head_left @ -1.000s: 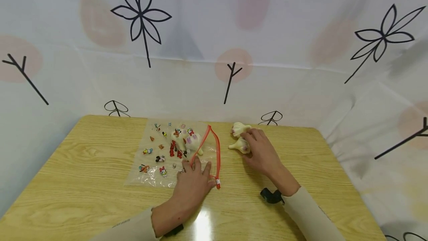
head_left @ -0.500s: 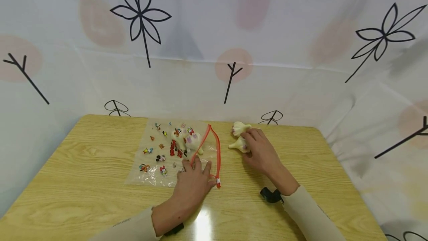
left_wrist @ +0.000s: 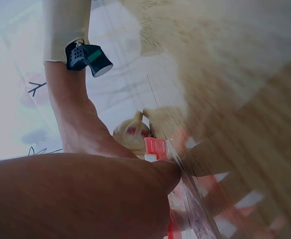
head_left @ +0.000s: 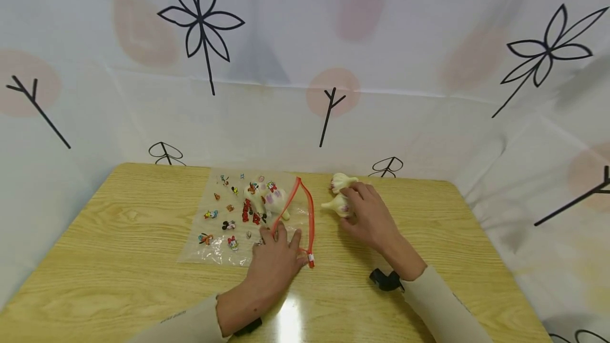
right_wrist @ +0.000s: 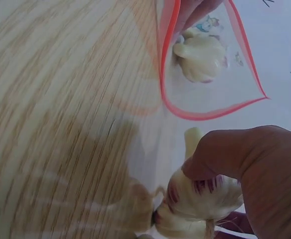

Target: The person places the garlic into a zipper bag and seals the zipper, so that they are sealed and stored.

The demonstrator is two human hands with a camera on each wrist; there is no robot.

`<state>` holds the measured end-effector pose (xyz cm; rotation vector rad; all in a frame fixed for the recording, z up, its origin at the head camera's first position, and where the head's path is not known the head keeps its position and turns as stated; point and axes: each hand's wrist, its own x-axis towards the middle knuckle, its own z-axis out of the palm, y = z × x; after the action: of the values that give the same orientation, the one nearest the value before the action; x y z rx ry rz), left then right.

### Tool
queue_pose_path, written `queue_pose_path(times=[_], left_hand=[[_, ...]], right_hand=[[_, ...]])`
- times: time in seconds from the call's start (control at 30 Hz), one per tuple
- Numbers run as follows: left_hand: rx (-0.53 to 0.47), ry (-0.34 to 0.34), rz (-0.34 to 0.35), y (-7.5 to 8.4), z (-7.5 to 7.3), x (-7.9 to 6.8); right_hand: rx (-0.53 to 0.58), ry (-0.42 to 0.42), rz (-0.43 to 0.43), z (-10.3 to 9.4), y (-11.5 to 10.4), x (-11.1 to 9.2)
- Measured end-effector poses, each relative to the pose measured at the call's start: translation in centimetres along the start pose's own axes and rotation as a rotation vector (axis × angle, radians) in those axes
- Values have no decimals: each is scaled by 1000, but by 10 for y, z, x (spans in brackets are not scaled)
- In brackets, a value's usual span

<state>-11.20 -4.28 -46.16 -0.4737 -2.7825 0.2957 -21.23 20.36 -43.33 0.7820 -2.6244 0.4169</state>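
Note:
A clear zip bag printed with small cartoon figures lies flat, its red-edged mouth gaping toward the right. Garlic bulbs show through the plastic. My left hand presses the bag's near side by the mouth, fingers spread. Right of the bag, my right hand grips a white, purple-streaked garlic bulb, thumb on top and stem pointing left to the opening. Just behind it sits another garlic bulb. The right hand's palm side is hidden in the head view.
The wooden table ends at a cloth backdrop with leaf drawings along the back and sides. A red slider sits at the near corner of the bag's mouth. A black wrist camera is strapped under the right forearm.
My right hand has shifted the gripped garlic bulb slightly left, toward the bag's mouth. The left hand and the bag have stayed in place.

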Motion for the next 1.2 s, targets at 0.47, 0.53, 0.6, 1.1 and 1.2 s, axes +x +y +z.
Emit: queue_pose_path(times=[0.47,0.53,0.6,1.1,1.2], left_hand=[[-32,-20,-7,0,-3,0],[-20,-1,-4,0,-1,0],[-7,25,-3,0,-1,0],[-10,50,-8,0,-3,-1],[-3,55,-6,0,-3,-1]], right_hand=[[139,-63,26,3,-17,6],[154,-69,29,4,-20,7],[174,-70,32,5,-23,8],[240,-101,82,17,-40,18],[242,-103,92,20,-43,20]])
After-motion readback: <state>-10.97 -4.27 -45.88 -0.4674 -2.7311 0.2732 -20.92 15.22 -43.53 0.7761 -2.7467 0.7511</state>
